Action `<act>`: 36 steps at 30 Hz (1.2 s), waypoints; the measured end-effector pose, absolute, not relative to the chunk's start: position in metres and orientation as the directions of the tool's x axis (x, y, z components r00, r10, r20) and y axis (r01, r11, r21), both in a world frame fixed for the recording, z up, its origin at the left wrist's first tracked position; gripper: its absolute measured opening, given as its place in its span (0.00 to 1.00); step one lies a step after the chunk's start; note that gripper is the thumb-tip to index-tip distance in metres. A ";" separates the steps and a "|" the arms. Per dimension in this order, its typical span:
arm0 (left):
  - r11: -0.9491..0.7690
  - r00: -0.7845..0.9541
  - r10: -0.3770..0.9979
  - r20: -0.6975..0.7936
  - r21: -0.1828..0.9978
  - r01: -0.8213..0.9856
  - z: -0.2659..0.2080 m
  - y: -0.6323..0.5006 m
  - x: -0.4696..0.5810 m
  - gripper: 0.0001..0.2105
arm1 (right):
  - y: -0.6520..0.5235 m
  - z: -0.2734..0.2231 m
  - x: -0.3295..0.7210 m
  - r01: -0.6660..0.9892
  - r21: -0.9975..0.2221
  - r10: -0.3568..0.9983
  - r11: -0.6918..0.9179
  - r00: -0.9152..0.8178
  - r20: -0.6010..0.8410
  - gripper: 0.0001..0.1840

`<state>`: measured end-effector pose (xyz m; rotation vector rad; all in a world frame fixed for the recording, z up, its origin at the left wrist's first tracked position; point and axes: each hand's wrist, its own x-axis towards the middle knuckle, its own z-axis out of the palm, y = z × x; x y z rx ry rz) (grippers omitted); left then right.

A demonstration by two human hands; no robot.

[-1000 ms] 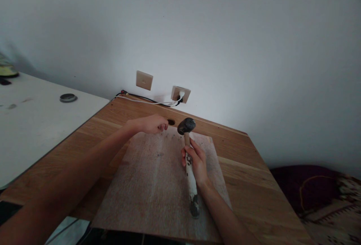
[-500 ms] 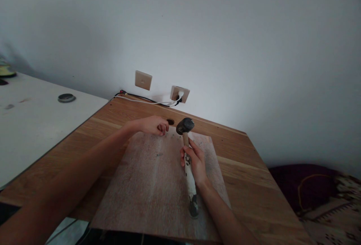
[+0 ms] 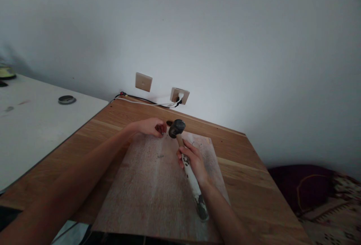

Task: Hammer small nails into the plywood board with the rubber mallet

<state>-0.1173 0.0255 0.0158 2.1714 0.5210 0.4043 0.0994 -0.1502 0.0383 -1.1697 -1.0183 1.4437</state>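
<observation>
My right hand (image 3: 194,160) is wrapped round the pale, worn handle of a hammer (image 3: 193,177). Its dark, blocky head (image 3: 177,128) is over the far edge of a wooden board (image 3: 146,196), close to my left hand. Curled at that same far edge is my left hand (image 3: 153,127), fingers pinched together; whatever they hold, if anything, is too small to make out. A few small dark bits (image 3: 160,156) lie on the board between the hands.
The board rests on a wooden table (image 3: 248,184) with a round hole at the back. Cables (image 3: 146,102) run along the wall to a socket (image 3: 179,96). A white table (image 3: 42,124) on the left bears a round dark lid (image 3: 67,99). Patterned fabric (image 3: 338,215) lies at right.
The hammer's head has moved left towards my left hand, and its handle end has swung right. My left hand has shifted very slightly left and stays curled.
</observation>
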 end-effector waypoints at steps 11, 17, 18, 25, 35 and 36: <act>-0.461 0.838 0.540 0.075 0.860 0.220 0.020 0.019 -0.119 0.21 | -0.146 0.041 0.059 -0.133 -0.987 0.995 -0.095 -0.006 -0.095 0.16; -0.393 0.804 0.590 0.073 0.896 0.207 0.016 0.020 -0.120 0.25 | -0.151 0.034 0.057 -0.054 -0.997 0.998 -0.058 -0.039 -0.056 0.17; -0.392 0.802 0.593 0.075 0.897 0.206 0.016 0.020 -0.121 0.26 | -0.150 0.033 0.057 -0.043 -0.997 0.997 -0.063 -0.047 -0.061 0.16; -0.387 0.822 0.565 0.067 0.902 0.192 0.014 0.021 -0.118 0.24 | -0.149 0.032 0.057 -0.053 -0.996 0.998 -0.065 -0.010 -0.065 0.16; -0.610 0.805 0.593 -0.003 0.651 0.452 0.050 0.004 -0.125 0.16 | -0.150 0.043 0.064 -0.176 -0.984 0.991 -0.024 0.127 -0.047 0.14; -0.659 0.816 0.578 -0.012 0.583 0.476 0.055 -0.005 -0.123 0.15 | -0.150 0.043 0.065 -0.185 -0.983 0.989 -0.013 0.144 -0.040 0.14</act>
